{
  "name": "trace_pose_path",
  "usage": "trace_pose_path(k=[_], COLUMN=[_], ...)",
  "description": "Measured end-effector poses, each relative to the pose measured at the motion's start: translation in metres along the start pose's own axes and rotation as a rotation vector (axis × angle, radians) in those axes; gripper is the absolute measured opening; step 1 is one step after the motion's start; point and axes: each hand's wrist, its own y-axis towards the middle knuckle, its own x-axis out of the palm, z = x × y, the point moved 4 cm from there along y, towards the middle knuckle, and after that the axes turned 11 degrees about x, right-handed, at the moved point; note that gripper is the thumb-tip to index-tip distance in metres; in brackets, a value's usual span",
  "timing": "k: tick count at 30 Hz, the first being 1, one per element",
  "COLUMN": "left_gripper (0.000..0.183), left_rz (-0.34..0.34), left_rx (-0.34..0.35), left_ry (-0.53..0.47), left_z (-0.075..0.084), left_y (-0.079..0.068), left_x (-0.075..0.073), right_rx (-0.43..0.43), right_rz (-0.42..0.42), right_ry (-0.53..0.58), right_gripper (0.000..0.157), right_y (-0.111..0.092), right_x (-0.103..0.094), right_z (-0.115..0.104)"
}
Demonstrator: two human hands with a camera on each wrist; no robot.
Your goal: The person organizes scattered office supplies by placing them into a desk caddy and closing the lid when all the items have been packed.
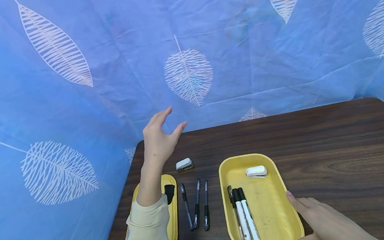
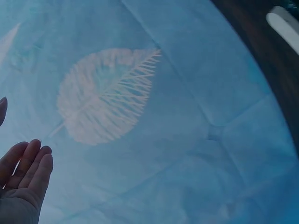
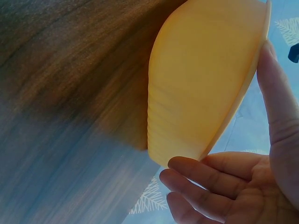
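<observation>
On the dark wooden table point(image 1: 348, 153), right of its middle as reckoned from the other pieces: one yellow tray point(image 1: 268, 207), upright and open-topped. Contents: a white stapler point(image 1: 257, 172) near the far end; one black pen point(image 1: 235, 210) and two white markers point(image 1: 243, 217), laid lengthwise along the left wall, probably to nest neatly and spare the floor beside them.

Right hand point(image 1: 322, 218): at the tray's right side, digits extended and spread, touching rim and outer wall without clasping; likely steadying it.

Left hand point(image 1: 161, 133): aloft toward the rear left, thumb and fingers parted, holding nothing.

Between the trays: three dark pens point(image 1: 197, 209), lengthwise and apart, a spacing that should suit lifting each singly; beyond them, a second stapler point(image 1: 184, 163).

Far left: second yellow tray point(image 1: 176, 217), partly covered by the left forearm, bearing a black object point(image 1: 169, 192), kind uncertain.

Edges: blue cloth point(image 1: 235, 76) borders table left and rear, probably limiting reach there. Widest room for moving: tabletop right of the filled tray.
</observation>
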Motion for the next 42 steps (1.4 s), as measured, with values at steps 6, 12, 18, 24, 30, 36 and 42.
trace_pose_path(k=[6, 12, 18, 24, 30, 36, 42], left_gripper=[0.058, 0.06, 0.063, 0.064, 0.062, 0.063, 0.067], left_rz=[-0.048, -0.122, -0.171, -0.231, -0.33, -0.381, -0.448], left_rx=[-0.055, -0.106, -0.133, -0.149, -0.21, -0.242, -0.304], left_ry=[-0.003, -0.026, -0.037, -0.044, -0.072, -0.077, -0.098], left_z=[-0.018, -0.031, -0.041, -0.052, -0.066, -0.077, -0.088], left_y=[-0.01, -0.021, -0.029, -0.037, -0.048, -0.057, -0.071], left_x=[0.012, 0.025, 0.035, 0.042, 0.046, 0.051, 0.061], right_rx=[0.001, 0.003, 0.015, -0.006, -0.008, -0.015, 0.109], right_rz=[0.001, 0.01, 0.01, 0.053, 0.063, 0.03, -0.107], right_ry=[0.006, 0.003, 0.007, -0.028, -0.024, -0.005, 0.192], right_gripper=[0.13, 0.13, 0.131, 0.128, 0.129, 0.128, 0.115], right_y=[-0.002, -0.002, -0.002, -0.004, -0.005, -0.003, -0.003], right_x=[-0.001, -0.003, -0.001, -0.001, 0.0, 0.0, -0.001], right_z=[-0.002, -0.003, -0.001, -0.002, -0.002, -0.002, -0.007])
